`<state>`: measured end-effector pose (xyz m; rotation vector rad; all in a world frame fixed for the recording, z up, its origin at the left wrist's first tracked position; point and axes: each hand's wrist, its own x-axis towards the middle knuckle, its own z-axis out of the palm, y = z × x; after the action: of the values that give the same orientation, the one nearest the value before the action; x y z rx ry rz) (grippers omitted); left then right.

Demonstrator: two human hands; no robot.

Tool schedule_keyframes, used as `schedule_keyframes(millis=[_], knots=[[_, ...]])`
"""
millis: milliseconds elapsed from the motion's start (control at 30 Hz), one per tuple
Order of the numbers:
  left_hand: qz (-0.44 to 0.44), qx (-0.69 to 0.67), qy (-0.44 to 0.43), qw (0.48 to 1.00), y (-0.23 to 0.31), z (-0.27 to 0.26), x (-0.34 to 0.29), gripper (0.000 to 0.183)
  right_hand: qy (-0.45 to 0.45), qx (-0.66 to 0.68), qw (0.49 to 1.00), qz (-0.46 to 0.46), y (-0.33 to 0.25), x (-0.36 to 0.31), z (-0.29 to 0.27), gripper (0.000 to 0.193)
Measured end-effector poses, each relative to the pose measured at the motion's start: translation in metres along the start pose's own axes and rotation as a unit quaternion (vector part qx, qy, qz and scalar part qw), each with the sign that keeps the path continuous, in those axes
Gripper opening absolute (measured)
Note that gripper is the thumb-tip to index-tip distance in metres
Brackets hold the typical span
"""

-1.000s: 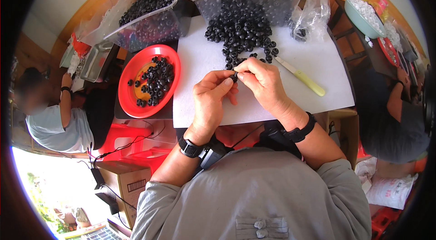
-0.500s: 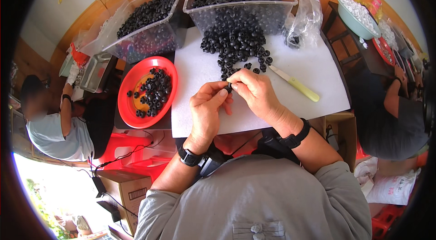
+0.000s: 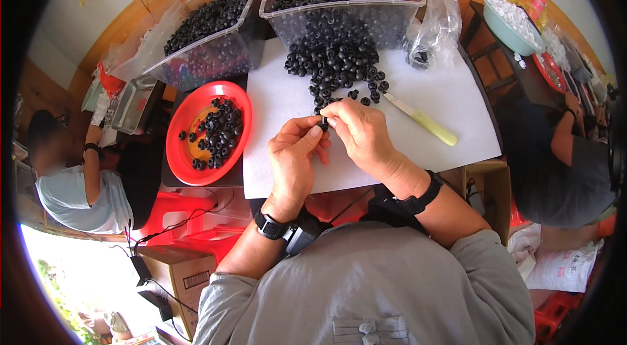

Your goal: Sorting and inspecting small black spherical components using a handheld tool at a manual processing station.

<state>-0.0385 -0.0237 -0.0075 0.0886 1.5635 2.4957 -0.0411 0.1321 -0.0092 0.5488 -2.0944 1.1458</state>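
Over the white sheet [image 3: 465,100], my two hands meet at a small black round part [image 3: 323,125] with a hole in it. My left hand [image 3: 292,156] pinches it between thumb and fingers. Thumb and forefinger of my right hand [image 3: 367,135] close at the top of the same part; whether they hold some smaller piece as well, I cannot make out. Just beyond my fingers spreads a heap of similar black parts [image 3: 333,61]. A knife with a pale green handle [image 3: 436,129] lies to the right, its blade pointing toward the heap.
Left of the sheet stands a red plate [image 3: 175,161] holding more black parts. Two clear bins full of them, one in the middle [image 3: 401,22] and one at left [image 3: 219,58], line the back. A clear plastic bag [image 3: 439,28] is beside them. People sit at both sides.
Both hands stay together at the black part, with slight finger movement. The whole view has shifted a little to the left.
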Motion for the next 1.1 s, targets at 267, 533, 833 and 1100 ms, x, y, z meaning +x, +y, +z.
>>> schedule_keyframes(millis=[267,533,833,1100], knots=[[0.024,0.032,0.029,0.999,-0.003,0.008,-0.003,0.017,0.011,-0.024,1.000,0.012,-0.005,-0.001,0.004,0.012],[0.053,0.042,0.042,0.997,-0.007,0.012,-0.002,0.017,0.021,-0.047,0.998,0.032,-0.009,-0.001,0.003,0.005],[0.069,0.022,0.073,0.995,-0.008,0.013,-0.003,0.017,0.034,-0.002,0.995,0.094,-0.004,-0.006,0.013,0.005],[0.072,0.046,0.040,0.996,-0.007,0.011,-0.003,0.020,-0.002,-0.046,0.997,0.068,-0.001,-0.006,0.011,0.008]])
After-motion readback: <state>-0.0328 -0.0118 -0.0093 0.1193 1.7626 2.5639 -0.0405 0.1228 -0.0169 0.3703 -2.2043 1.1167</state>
